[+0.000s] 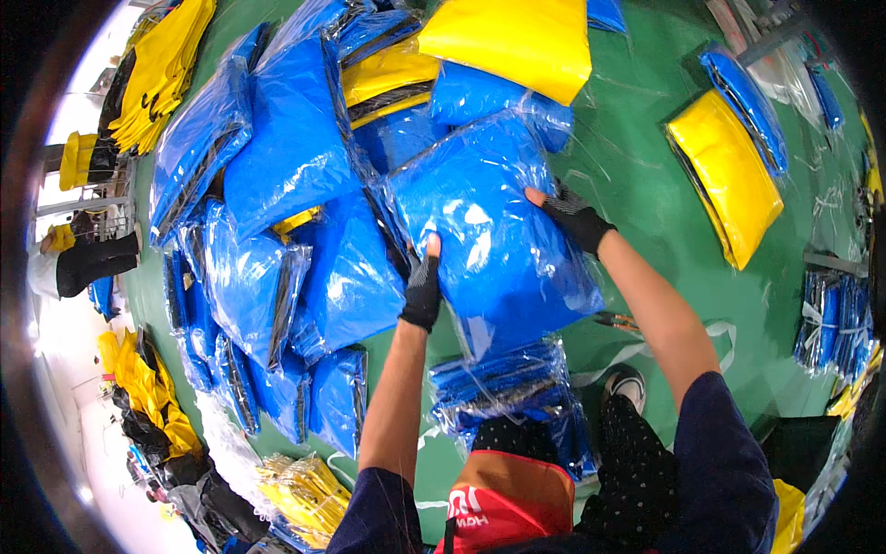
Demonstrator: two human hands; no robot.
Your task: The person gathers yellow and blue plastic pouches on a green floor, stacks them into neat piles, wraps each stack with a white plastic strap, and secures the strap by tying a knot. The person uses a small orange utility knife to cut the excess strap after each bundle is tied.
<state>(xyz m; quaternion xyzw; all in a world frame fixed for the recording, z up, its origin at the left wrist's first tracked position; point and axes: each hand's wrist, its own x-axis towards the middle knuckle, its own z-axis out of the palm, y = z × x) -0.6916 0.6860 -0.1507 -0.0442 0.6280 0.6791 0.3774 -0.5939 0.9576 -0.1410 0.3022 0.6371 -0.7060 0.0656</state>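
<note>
The left hand (422, 284) and right hand (572, 217), in black fingerless gloves (423, 303), are apart, clamped on opposite side edges of a flat rectangular blue package in clear film (494, 245). Its left edge overlaps, in view, a heap of film-wrapped blue and yellow packages (281, 143); rightward, green floor (637, 189) extends to a rectangular yellow package (724, 175).

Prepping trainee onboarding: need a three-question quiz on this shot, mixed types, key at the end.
1. True or false: the left hand and right hand both touch one blue packet.
2. The packet's wrap is:
A. brown paper
B. clear film
C. netting
3. Fill in: right of the right hand, a blue bundle lies beside a ____ ____.

Key:
1. True
2. B
3. yellow bundle
</note>
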